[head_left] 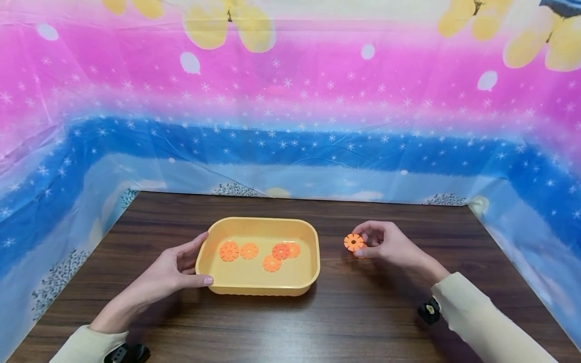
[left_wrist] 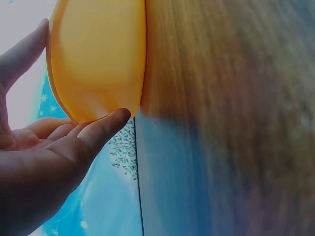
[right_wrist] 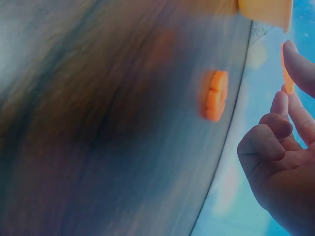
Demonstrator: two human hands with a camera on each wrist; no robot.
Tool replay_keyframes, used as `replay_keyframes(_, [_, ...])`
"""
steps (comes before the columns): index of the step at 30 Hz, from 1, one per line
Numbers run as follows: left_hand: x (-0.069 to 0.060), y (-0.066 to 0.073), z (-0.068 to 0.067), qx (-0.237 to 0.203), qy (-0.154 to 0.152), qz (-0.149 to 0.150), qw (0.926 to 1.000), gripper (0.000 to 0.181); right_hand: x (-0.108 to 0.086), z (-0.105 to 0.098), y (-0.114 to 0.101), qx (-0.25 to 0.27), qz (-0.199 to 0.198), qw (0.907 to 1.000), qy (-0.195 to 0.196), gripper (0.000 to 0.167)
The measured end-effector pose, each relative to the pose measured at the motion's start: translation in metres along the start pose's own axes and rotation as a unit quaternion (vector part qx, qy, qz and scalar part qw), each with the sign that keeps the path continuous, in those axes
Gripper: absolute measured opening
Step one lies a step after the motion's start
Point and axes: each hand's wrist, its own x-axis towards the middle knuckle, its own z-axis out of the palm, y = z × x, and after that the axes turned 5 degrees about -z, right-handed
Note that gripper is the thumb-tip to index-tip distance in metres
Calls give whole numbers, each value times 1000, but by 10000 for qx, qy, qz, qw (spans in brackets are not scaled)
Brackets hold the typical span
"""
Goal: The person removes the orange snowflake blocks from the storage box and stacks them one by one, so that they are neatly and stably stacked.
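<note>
My left hand (head_left: pixel 165 272) holds the left end of a yellow plastic tub (head_left: pixel 240 280), its thumb on the front rim and its fingers at the back left corner. In the left wrist view the tub's wall (left_wrist: pixel 98 59) lies against that hand's fingers. Several orange notched discs (head_left: pixel 249 251) lie flat inside the tub, some overlapping. Right of the tub, my right hand (head_left: pixel 390 244) pinches an orange notched disc (head_left: pixel 348 243) between thumb and fingers, above the table. In the right wrist view, another orange disc piece (right_wrist: pixel 216 96) rests on the table below the hand, mostly hidden in the head view.
The tub and hands are over a dark wood-grain table (head_left: pixel 327 327). A pink and blue patterned cloth (head_left: pixel 308 131) hangs behind the table and along both sides.
</note>
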Motion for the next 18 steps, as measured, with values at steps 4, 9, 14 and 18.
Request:
replay_keyframes(4, [-1, 0, 1, 57, 65, -8, 10000, 102, -3, -3, 10, -9, 24, 10000, 3, 42])
replay_keyframes(9, [-6, 2, 5, 238, 230, 105, 9994, 97, -8, -5, 19, -108, 60, 9999, 1, 43])
replay_keyframes(14, [-11, 4, 9, 201, 541, 301, 9979, 91, -11, -7, 23, -85, 148, 9999, 30, 43])
replay_keyframes(18, [-14, 5, 11, 274, 816, 441, 9953, 84, -12, -7, 26, -49, 159, 9999, 39, 43])
